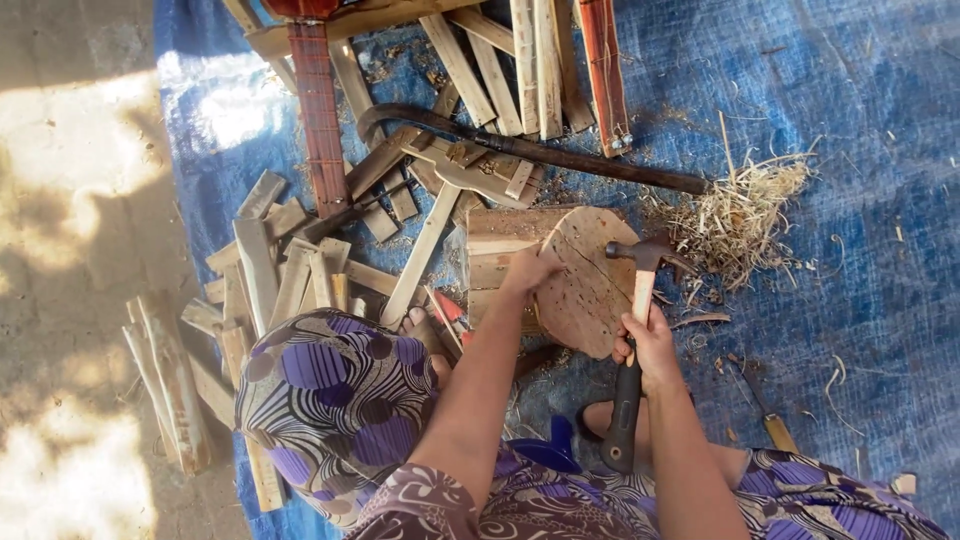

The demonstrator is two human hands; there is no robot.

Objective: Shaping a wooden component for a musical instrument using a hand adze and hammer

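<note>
The wood block lay on the blue tarp in front of your knees, its rounded face pocked with small marks; beside it, touching its left edge, sat a stack of short slats; whether any piece was already nailed you could not tell from this view, and judging by the loose sticks all round, much of the work looked undone. Your left hand rested on the block's upper left edge, fingers pressed together as if pinching something small there, too small to make out. Your right hand was wrapped tight round the hammer mid-handle; its head hung just over the block's right edge, near your left hand but apart from it. Beyond lay a heap of shavings to the right, a long dark curved blade behind, and scattered bamboo slats to the left.
</note>
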